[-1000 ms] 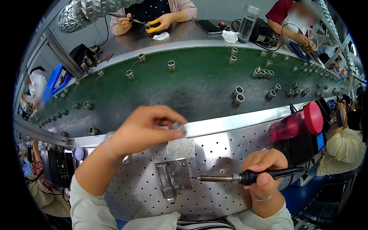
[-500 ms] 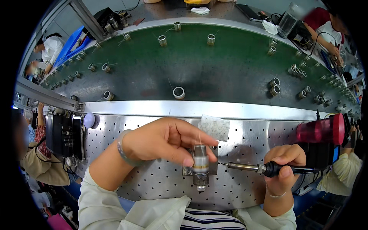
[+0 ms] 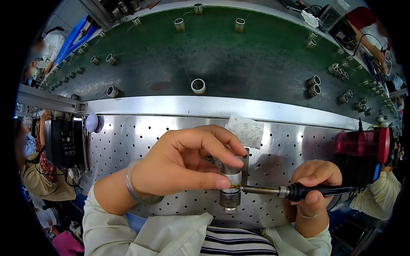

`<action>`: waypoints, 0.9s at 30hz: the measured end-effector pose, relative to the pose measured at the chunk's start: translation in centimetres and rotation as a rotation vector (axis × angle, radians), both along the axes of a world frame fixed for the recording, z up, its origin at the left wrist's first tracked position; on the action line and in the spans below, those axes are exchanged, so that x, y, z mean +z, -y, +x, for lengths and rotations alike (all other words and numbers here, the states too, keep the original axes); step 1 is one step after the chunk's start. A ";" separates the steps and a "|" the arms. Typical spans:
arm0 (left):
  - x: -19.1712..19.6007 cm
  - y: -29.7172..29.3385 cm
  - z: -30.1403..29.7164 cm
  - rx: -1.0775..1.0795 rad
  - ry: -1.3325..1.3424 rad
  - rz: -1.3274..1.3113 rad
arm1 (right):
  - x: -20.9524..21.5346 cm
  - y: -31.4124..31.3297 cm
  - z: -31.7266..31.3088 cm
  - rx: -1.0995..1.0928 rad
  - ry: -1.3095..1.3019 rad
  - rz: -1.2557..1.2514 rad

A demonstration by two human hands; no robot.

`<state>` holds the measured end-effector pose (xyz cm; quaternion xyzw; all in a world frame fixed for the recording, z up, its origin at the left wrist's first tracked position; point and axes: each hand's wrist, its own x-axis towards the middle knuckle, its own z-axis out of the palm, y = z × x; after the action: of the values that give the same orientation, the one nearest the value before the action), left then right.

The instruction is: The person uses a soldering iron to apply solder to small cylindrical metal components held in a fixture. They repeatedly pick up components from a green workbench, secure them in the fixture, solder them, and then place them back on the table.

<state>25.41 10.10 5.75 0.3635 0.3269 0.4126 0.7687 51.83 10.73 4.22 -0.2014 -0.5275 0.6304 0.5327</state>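
My left hand (image 3: 179, 160) reaches over a small cylindrical metal part (image 3: 233, 176), thumb and fingers closed on its upper end. Thin wires show between those fingers; their ends are partly hidden. The part sits upright on a metal holder (image 3: 230, 199) with a rounded lower end. In my right hand (image 3: 317, 176) a soldering iron (image 3: 265, 190) with a black handle lies nearly level. Its tip meets the right side of the part, by a yellowish band.
A perforated metal worktop (image 3: 179, 211) lies below, with a paper sheet (image 3: 245, 131) on it. Beyond a metal edge runs a green belt (image 3: 247, 64) bearing several ring-shaped parts. A red translucent container (image 3: 363, 144) stands right, a black device (image 3: 65, 138) left. Other people work nearby.
The soldering iron has moved left, and its tip now touches the part. My left fingers have closed in around the top of the part. The whole view has shifted slightly.
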 end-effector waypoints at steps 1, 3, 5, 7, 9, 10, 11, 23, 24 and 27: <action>-0.4 0.0 0.0 0.001 0.012 0.040 | -0.1 0.0 0.0 0.004 0.003 0.001; -0.8 0.1 0.0 -0.002 0.017 0.088 | -0.2 0.0 0.0 0.012 0.007 0.003; -1.0 -0.1 0.0 -0.014 0.007 0.106 | -0.3 0.0 0.2 0.017 0.015 0.008; -1.2 -0.1 0.1 -0.015 0.031 0.135 | -0.2 0.1 0.1 0.019 0.011 0.003; -1.1 -0.1 0.1 -0.018 0.031 0.145 | -0.2 0.1 0.2 0.023 0.002 -0.004; -1.1 -0.1 0.0 -0.026 0.025 0.142 | -0.2 0.1 0.2 0.021 0.001 -0.008; -1.0 -0.2 0.0 -0.033 0.018 0.138 | -0.2 0.1 0.3 0.019 -0.001 -0.011; -1.4 -0.4 0.1 -0.057 0.020 0.204 | 0.0 0.2 0.3 -0.022 0.031 -0.022; -1.4 -0.5 0.1 -0.059 0.020 0.206 | 0.0 0.2 0.3 -0.021 0.033 -0.021; -1.4 -0.5 0.1 -0.069 0.020 0.176 | 0.0 0.2 0.4 -0.018 0.038 -0.019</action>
<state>25.50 10.61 4.39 0.4365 0.2691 0.4166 0.7506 52.24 10.54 4.19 -0.2230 -0.5298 0.6266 0.5263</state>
